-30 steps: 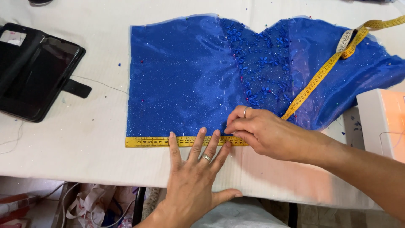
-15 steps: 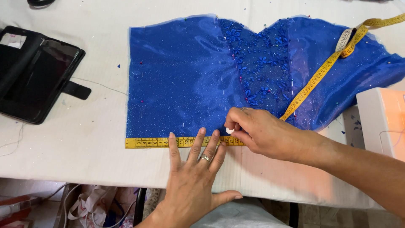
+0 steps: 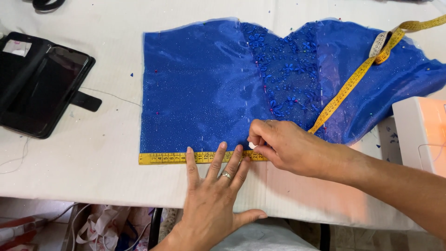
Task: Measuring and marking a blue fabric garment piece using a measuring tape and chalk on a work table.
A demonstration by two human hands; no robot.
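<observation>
The left hand [image 3: 211, 195] lies flat with fingers spread, pinning the yellow tape measure [image 3: 200, 157] along the blue fabric's [image 3: 200, 88] lower edge. Just beside it, the right hand's [image 3: 290, 146] grip is pinched on white chalk [image 3: 252, 145], marking the hem on the worktop [image 3: 69, 167].

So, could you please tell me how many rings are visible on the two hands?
2. One ring sits on a finger of the left hand, pressing the tape measure. The other ring is on the right hand, only partly visible. More may be hidden.
</observation>
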